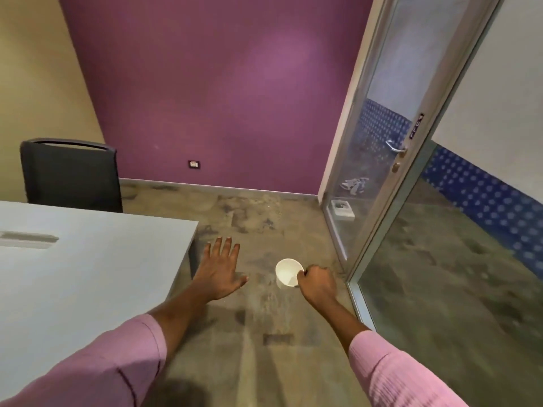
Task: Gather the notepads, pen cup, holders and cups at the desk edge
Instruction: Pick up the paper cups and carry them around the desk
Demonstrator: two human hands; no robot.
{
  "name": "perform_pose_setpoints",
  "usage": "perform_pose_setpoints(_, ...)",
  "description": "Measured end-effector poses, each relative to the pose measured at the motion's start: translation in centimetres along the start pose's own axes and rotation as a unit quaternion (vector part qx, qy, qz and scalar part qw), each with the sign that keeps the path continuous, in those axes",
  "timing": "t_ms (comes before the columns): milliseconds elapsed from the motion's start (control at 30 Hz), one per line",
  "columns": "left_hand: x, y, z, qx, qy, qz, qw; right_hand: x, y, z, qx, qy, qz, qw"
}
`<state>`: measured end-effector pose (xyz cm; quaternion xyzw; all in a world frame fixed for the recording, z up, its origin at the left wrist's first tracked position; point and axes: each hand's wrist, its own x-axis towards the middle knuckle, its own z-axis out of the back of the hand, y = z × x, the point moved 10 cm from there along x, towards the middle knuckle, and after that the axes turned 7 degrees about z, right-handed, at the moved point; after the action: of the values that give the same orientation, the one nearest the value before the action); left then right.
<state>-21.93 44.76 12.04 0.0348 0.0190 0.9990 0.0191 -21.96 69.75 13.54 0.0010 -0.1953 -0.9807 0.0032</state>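
Observation:
A white paper cup (286, 271) hangs over the floor, its open mouth turned toward the camera and nothing visible inside. My right hand (318, 282) grips it at its right rim, with something thin and dark also pinched in the fingers. My left hand (221, 267) is spread flat, palm down, fingers apart, just right of the grey desk's (88, 259) corner and holding nothing. No notepads, pen cup or holders show in this view.
A black chair (70, 174) stands behind the desk at the far left. A grey slot (28, 239) is set into the desk top. A glass door (379, 171) with a metal handle stands ajar on the right. Purple wall ahead, mottled floor between.

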Motion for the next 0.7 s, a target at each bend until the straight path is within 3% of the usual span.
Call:
perform_pose_setpoints(167, 7.4, 3.7, 0.1, 0.022, -0.015, 0.030, 0.999, 9.9, 3.3, -1.7, 0.040, 0.020, 0.019, 0.999)
perform_pose_setpoints(700, 27.3, 21.5, -2.0, 0.006, -0.008, 0.205, 0.979, 37.2, 23.7, -7.8, 0.065, 0.067, 0.203, 0.975)
